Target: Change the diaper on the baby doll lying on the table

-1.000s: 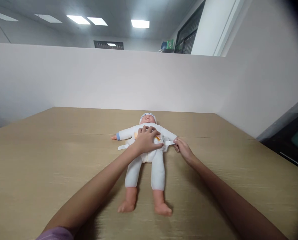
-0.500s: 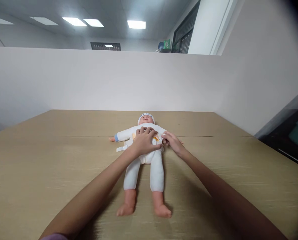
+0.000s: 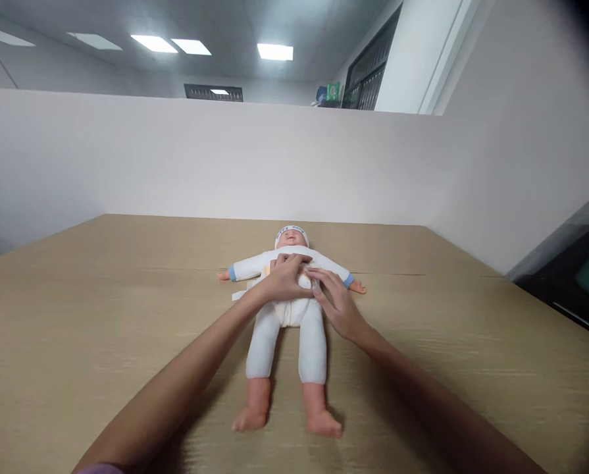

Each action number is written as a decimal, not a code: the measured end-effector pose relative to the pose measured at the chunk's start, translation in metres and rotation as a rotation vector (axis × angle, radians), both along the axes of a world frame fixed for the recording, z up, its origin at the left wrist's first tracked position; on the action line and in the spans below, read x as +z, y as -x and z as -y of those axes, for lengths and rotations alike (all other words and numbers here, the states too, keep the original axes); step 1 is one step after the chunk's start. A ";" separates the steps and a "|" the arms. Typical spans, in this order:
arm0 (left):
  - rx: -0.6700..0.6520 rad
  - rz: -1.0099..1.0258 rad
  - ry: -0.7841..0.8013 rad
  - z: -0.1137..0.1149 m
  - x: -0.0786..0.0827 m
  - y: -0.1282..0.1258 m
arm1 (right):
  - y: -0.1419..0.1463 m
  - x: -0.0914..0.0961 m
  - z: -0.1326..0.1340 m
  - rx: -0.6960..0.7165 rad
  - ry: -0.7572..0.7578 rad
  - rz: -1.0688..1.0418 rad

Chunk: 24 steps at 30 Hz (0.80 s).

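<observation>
A baby doll [image 3: 312, 349] in white clothes with blue cuffs and a lettered headband lies on its back, feet toward me. Around its waist is a white diaper [image 3: 290, 315] with a printed front. A loose white fastening tab [image 3: 239, 295] sticks out on the left side. My left hand [image 3: 285, 278] rests on the diaper's front at the belly, fingers spread and thumb apart. At the right edge of the waist, my right hand [image 3: 337, 299] touches the diaper's front with its fingers stretched out. Both hands cover part of the print.
The doll lies on a wide wooden table [image 3: 101, 316] with a seam across it. Behind stands a low white partition wall [image 3: 255, 158]. A dark object [image 3: 570, 283] is at the right, beside the table.
My right hand has moved inward from beside the doll's waist onto the diaper's front, and its pinched fingers have straightened. My left hand stays on the belly. The view has shifted slightly.
</observation>
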<state>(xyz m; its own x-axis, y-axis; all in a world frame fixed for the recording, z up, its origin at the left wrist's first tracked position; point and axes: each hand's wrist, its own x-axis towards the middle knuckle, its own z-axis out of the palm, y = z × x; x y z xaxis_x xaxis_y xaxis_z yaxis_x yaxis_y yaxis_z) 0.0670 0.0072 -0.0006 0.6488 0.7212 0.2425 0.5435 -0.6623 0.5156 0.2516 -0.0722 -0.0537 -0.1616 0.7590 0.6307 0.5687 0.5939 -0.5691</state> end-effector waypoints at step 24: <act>0.479 0.081 0.018 -0.005 -0.071 0.127 | 0.073 0.052 -0.027 -0.029 -0.077 0.354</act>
<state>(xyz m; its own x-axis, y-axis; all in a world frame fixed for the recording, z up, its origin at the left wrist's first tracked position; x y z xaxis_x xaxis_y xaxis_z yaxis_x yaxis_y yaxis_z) -0.0602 0.0118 -0.0720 0.2226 0.9386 0.2634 0.7427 -0.3383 0.5779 0.1782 -0.0454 -0.0013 -0.3594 0.7192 0.5946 0.7399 0.6079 -0.2882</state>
